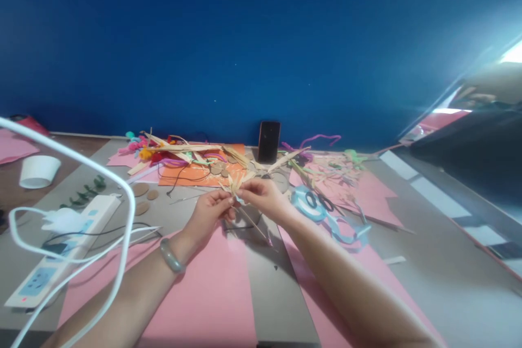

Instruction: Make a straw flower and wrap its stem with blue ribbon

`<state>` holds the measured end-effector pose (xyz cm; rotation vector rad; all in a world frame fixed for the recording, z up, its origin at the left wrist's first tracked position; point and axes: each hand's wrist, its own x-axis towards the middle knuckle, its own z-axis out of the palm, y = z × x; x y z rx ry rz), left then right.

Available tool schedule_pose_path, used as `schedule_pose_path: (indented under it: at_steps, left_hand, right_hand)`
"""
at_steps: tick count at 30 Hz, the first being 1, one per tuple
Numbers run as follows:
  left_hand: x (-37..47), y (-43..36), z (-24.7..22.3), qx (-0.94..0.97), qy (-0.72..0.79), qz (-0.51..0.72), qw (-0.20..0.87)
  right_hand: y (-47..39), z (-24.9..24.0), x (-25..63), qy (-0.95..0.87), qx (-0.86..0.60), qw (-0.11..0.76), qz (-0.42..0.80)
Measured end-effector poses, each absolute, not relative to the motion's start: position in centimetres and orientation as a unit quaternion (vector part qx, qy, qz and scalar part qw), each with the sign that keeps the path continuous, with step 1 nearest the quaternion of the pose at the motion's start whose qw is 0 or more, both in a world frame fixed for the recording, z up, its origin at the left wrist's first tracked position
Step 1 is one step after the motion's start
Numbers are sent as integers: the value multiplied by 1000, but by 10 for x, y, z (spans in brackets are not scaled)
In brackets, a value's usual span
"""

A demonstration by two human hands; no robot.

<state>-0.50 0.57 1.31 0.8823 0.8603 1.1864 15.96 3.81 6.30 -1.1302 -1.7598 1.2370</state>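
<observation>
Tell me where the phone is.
In the head view, the phone stands upright against the blue wall, just right of centre, beyond the hands and beside the orange sheet.

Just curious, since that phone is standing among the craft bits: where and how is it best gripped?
Probably by the long side edges of the phone, high up, from the front and slightly above. It stands upright, close to the blue wall, so its back looks hard to reach, and a pale strip crowds its foot.
</observation>
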Motion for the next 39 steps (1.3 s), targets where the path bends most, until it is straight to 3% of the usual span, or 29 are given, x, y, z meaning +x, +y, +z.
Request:
schedule_pose_path:
  at_steps: [18, 39]
  left_hand:
    - [-3, 4, 11, 409, 402, 540, 616]
    - [-3, 3, 11, 424, 402, 523, 621]
  right_hand:
    - [32, 63, 150, -605, -501, 398, 473]
    - [30, 66, 152, -601, -507, 378, 489]
